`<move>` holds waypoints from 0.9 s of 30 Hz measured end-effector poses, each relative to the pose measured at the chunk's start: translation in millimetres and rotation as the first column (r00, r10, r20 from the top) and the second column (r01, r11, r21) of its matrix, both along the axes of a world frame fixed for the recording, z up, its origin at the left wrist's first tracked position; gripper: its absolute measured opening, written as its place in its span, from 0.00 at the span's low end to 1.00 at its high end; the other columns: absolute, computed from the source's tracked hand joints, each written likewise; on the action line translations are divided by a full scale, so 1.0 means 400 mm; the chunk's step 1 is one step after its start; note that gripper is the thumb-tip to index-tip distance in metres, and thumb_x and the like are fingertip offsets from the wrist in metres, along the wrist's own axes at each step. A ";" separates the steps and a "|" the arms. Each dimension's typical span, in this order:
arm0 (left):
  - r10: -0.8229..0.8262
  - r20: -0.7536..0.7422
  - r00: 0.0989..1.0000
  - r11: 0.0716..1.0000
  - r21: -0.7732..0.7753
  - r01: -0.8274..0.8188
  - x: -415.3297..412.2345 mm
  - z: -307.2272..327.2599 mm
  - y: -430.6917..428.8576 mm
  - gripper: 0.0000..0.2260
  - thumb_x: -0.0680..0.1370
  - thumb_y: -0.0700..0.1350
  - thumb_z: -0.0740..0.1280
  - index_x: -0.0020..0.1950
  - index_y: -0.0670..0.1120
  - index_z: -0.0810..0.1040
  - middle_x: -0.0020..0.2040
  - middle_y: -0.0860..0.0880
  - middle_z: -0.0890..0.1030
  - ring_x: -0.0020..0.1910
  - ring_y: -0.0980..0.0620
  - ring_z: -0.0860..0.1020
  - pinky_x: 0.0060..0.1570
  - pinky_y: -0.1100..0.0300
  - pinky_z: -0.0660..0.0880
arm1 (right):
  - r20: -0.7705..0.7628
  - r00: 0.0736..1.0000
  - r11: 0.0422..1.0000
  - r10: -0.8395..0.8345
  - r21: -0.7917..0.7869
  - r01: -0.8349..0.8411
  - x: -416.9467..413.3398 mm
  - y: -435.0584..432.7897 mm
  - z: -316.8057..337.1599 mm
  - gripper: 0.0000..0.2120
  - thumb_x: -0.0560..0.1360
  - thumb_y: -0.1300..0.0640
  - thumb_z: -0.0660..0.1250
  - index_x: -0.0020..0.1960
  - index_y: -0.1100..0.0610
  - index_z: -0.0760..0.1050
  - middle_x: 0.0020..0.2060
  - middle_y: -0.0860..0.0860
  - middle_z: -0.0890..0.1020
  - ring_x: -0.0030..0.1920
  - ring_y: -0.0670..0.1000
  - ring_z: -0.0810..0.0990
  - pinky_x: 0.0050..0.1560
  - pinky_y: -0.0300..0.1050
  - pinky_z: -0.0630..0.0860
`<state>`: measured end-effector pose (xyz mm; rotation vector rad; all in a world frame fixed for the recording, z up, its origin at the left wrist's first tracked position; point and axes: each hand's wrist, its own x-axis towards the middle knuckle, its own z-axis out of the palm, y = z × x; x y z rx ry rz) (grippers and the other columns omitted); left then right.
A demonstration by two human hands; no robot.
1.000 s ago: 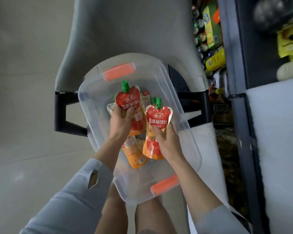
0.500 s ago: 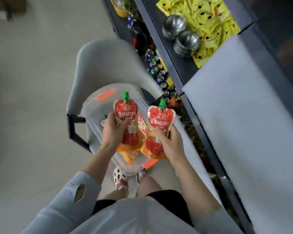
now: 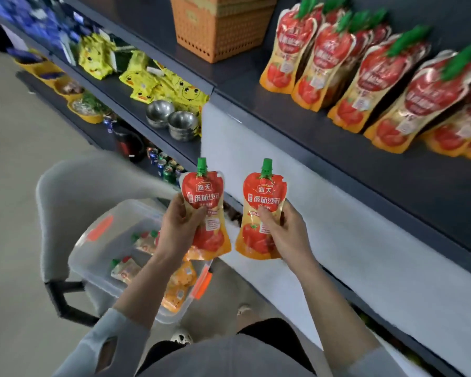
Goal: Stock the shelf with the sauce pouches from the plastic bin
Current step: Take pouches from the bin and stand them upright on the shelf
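Note:
My left hand (image 3: 178, 229) grips a red and yellow sauce pouch (image 3: 206, 197) with a green cap, held upright. My right hand (image 3: 284, 235) grips a second matching pouch (image 3: 264, 197) beside it, a small gap between the two. Both pouches hang in the air above the clear plastic bin (image 3: 93, 257), which rests on a grey chair and holds several more pouches (image 3: 125, 269). On the dark shelf (image 3: 365, 164) at the upper right, rows of the same sauce pouches (image 3: 386, 88) stand upright.
An orange woven basket (image 3: 220, 25) stands on the shelf left of the pouch rows. A lower shelf holds yellow snack packs (image 3: 163, 83) and steel bowls (image 3: 172, 121). A white panel (image 3: 337, 240) runs below the pouch shelf. The grey chair (image 3: 87, 180) stands on the floor at the left.
Both hands have lifted their pouches up out of the bin and away from it. The view has swung up from the bin to the shelf with the pouch rows.

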<state>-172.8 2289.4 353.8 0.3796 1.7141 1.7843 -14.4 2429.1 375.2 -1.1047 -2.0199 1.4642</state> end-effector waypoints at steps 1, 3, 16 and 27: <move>-0.039 -0.011 0.999 0.999 0.019 0.039 0.012 0.020 0.029 0.11 0.78 0.39 0.68 0.59 0.49 0.74 0.50 0.49 0.83 0.46 0.52 0.84 0.45 0.56 0.82 | -0.028 0.999 0.999 -0.037 0.012 0.037 0.025 0.015 0.022 0.10 0.77 0.45 0.69 0.58 0.44 0.76 0.51 0.42 0.84 0.52 0.42 0.83 0.56 0.48 0.81; -0.119 -0.061 0.991 0.992 0.032 0.121 0.040 0.064 0.087 0.12 0.78 0.40 0.68 0.59 0.48 0.74 0.52 0.47 0.83 0.50 0.49 0.83 0.50 0.50 0.81 | -0.081 0.990 0.993 -0.113 0.033 0.116 0.076 0.048 0.070 0.10 0.77 0.47 0.69 0.58 0.46 0.77 0.51 0.42 0.85 0.52 0.42 0.83 0.56 0.49 0.81; -0.363 -0.319 0.876 0.875 0.206 0.438 0.311 0.327 0.503 0.12 0.78 0.45 0.68 0.59 0.52 0.71 0.57 0.52 0.81 0.54 0.57 0.81 0.49 0.61 0.79 | -0.282 0.860 0.847 -0.425 0.210 0.488 0.440 0.357 0.345 0.15 0.76 0.51 0.72 0.62 0.47 0.76 0.54 0.42 0.84 0.55 0.43 0.82 0.56 0.49 0.80; -0.273 -0.292 0.917 0.898 0.263 0.352 0.411 0.359 0.654 0.15 0.78 0.44 0.68 0.63 0.50 0.72 0.55 0.55 0.82 0.54 0.57 0.82 0.50 0.60 0.79 | -0.235 0.812 0.790 -0.534 0.203 0.578 0.540 0.679 0.331 0.20 0.73 0.51 0.75 0.63 0.49 0.77 0.54 0.47 0.84 0.55 0.49 0.83 0.59 0.57 0.79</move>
